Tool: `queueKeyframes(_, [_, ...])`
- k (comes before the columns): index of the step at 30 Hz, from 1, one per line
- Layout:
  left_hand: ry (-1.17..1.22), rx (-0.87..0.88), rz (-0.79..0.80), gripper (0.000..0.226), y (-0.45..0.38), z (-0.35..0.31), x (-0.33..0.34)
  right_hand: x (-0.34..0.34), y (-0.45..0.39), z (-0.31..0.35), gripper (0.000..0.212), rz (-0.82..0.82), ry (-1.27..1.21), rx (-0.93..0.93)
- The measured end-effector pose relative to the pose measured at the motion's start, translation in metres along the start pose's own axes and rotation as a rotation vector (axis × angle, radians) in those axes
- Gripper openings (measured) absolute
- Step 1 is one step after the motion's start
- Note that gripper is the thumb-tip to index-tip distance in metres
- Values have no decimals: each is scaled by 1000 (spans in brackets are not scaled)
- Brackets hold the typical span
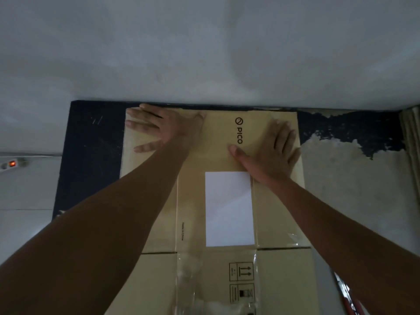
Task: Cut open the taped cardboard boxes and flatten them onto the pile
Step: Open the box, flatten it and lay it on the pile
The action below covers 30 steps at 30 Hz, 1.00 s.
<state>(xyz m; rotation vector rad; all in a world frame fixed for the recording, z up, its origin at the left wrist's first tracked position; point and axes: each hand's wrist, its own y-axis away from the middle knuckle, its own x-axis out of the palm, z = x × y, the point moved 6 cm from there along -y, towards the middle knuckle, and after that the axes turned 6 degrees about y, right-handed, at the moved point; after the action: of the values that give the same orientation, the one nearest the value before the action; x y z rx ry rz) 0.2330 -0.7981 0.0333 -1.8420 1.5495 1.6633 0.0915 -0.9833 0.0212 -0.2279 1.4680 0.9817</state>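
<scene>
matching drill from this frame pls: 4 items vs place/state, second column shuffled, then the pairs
Column one:
1. left hand
2. right hand
3. white label
4. power strip

Column two:
A. stuck on the middle of the cardboard box, below the PICO logo
B. flat on the box's far left corner, fingers spread
C. at the left edge of the view, its switch glowing orange
D. flat on the box just right of the logo, thumb beneath the lettering

Pairs: 1-B, 2-D, 3-A, 4-C
</scene>
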Motion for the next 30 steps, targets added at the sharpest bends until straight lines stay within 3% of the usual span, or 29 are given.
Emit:
queueKeyframes(2, [38,88,92,138,2,-1,-1,1,-2,-2,133,-16,-13,-19])
queueKeyframes(4, [31,284,174,131,5,17,-3,4,-3,-1,132,-34,-10,-13])
queueKeyframes(6, [-141,553,306,134,21,55,-2,5,-4,-1,132,-54,2,-10])
queueKeyframes(8, [-293,714,359,132,51,112,0,8,-4,-4,133,-37,-13,-32])
queueKeyframes(11, [-257,753,205,106,83,165,4,9,-4,-4,133,-22,-43,-49])
queueKeyframes(15, [-259,840,42,87,88,168,14,4,5,-12,120,-41,-79,-153])
queueKeyframes(17, [-251,848,35,83,82,172,16,7,25,-34,108,-68,-133,-194])
queueKeyframes(19, [-165,860,26,73,80,174,10,10,58,-68,99,-137,-228,-103])
queueKeyframes(23, [268,743,-1,50,84,185,-31,13,125,-116,90,-217,-254,160])
queueKeyframes(25, [143,567,-152,40,79,207,-58,15,146,-123,90,-175,-262,250])
queueKeyframes(27, [31,328,-141,51,75,232,-71,19,156,-128,85,-159,-360,331])
queueKeyframes(30, [98,366,-91,29,87,234,-89,24,157,-133,66,-88,-634,480])
